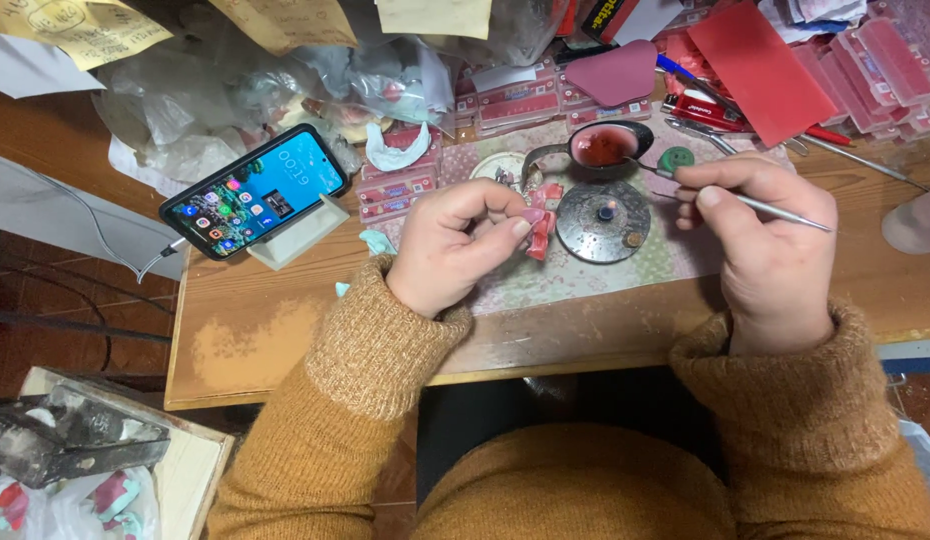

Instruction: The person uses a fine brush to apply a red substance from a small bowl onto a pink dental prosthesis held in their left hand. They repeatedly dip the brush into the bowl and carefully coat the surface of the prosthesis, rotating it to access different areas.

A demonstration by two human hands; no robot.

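Two hands (pixel 625 235) curled over tabletop (pixel 285 310)

Probably a workshop: cluttered bench (pixel 285 330), wax sheets (pixel 760 65).

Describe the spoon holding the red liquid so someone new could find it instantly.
Start at the patterned mat on the wooden table. Just beyond the round dark metal disc lies the spoon, near the right hand. Only it has a bowl pooled with glossy red.
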